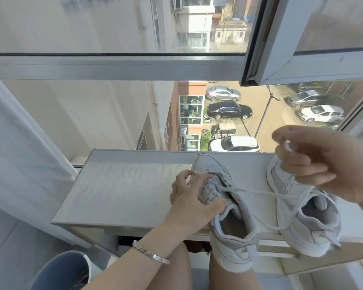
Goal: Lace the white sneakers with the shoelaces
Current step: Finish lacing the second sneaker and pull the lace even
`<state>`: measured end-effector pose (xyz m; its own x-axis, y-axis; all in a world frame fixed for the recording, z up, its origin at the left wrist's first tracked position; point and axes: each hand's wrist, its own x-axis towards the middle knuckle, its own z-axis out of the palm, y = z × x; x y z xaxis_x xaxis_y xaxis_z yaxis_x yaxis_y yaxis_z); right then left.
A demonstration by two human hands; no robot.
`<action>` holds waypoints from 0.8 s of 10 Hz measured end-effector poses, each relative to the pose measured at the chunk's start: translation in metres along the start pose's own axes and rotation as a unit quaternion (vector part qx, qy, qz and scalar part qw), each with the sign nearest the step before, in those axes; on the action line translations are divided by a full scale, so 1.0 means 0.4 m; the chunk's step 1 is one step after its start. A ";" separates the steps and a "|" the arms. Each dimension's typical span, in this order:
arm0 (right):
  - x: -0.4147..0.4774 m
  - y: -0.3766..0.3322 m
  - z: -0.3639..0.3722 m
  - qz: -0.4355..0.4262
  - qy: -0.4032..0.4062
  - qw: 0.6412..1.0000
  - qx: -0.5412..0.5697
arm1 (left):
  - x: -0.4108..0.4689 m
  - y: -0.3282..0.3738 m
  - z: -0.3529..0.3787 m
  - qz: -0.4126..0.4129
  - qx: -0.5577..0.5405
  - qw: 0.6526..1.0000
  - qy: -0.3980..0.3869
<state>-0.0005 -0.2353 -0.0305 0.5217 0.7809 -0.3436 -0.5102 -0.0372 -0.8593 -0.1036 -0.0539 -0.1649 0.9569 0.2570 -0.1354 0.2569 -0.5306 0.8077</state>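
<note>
At the bottom edge, the person's left forearm, a bracelet (153,255) on its wrist, reaches up from lower centre beside a blue bin (61,273) in the lower left corner. The left hand (189,195) is curled round the side of the near sneaker (233,231), with the thumb by the eyelet row, steadying it. The sneaker's heel overhangs the front edge of the white shelf (124,185). The shoelace (260,191) leaves those eyelets and stretches rightward over the second sneaker (306,222), which lies just beside the first. The right hand (314,164), raised at the right of the frame, pinches the lace near its end between curled fingers. The lace looks light, limp and apt to twist, so it is probably best taken close to its tip for threading. The sneakers seem light with soft uppers and are likely best held at the eyelet flap. Farthest off, beyond the window frame (113,65), parked cars (228,109) sit below.
</note>
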 end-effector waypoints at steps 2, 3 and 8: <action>0.116 0.158 0.036 0.026 0.225 0.698 -0.680 | 0.015 0.002 -0.044 0.003 0.013 0.999 -0.040; 0.181 0.185 0.087 -0.002 0.194 0.749 -0.633 | 0.006 0.006 -0.041 -0.020 -0.044 0.998 -0.041; 0.021 0.164 0.088 -0.283 0.068 0.936 -0.199 | 0.011 -0.006 -0.017 -0.065 -0.056 0.996 -0.034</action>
<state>-0.0539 -0.2093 -0.0764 0.7272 0.6601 0.1882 0.1554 0.1087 -0.9818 -0.1010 -0.0463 -0.1635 0.9245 0.2606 -0.2781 0.3659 -0.4026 0.8391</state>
